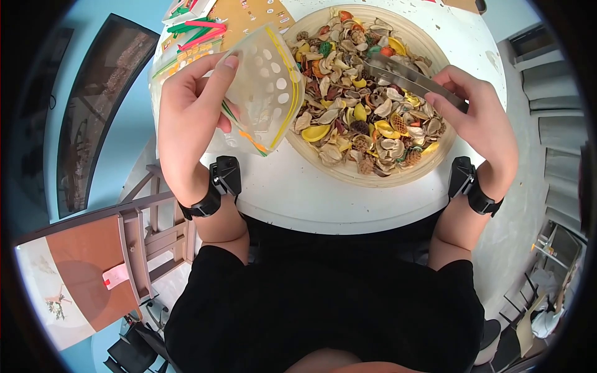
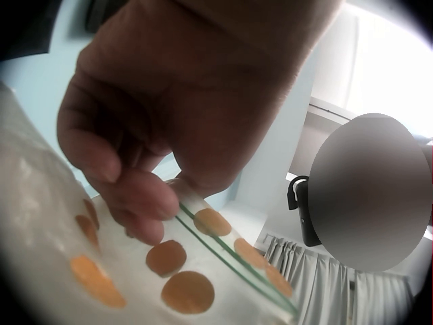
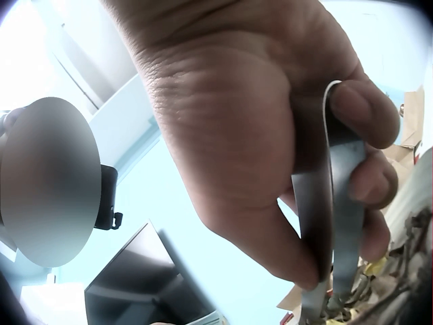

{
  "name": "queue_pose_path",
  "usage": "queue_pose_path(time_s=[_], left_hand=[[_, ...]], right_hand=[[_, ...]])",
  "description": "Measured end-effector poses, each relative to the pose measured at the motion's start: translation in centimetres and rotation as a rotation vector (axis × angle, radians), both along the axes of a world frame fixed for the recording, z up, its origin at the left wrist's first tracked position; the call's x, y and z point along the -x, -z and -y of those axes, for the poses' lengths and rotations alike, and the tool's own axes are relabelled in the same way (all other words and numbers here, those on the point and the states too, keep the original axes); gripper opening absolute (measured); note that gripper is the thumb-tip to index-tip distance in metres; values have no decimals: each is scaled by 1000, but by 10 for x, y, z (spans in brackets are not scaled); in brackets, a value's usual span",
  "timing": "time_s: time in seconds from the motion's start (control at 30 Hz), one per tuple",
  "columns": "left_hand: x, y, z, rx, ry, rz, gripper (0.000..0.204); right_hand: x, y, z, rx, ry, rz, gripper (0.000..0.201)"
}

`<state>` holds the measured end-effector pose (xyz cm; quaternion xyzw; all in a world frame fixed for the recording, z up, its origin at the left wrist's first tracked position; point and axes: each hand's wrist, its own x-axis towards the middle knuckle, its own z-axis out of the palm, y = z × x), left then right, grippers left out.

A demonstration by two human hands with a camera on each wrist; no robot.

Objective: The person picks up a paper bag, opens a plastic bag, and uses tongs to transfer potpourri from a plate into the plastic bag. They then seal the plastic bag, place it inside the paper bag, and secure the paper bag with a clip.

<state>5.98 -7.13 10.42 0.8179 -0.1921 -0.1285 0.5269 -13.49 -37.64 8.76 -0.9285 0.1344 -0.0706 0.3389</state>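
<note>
My left hand pinches a clear zip bag by its edge, thumb on top. The bag has white dots and a yellow seal line in the head view; in the left wrist view its dots look orange and a green seal line runs along it. My right hand grips metal tongs between thumb and fingers. Their tips reach into the dried potpourri, a mix of pale petals, small cones and yellow and orange pieces. It lies on a round, pale wooden tray, to the right of the bag.
Tray and bag are over a white round table. Red and green strips lie at the back left, by a brown printed sheet. Below the left arm stands a wooden frame beside the table.
</note>
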Motion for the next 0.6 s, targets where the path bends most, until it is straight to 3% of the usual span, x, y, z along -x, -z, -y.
queue_pose_path(time_s=[0.37,0.47,0.6], left_hand=[[0,0,0,-13,0,-5,33],[1,0,2,-5,4,-4,33],[4,1,2,0,8,0,33]], right_hand=[[2,-1,1,-4,6,74,14],[2,-3,-2,-69,-27,237,15],[-1,-16,-37,-68,-46,285,21]])
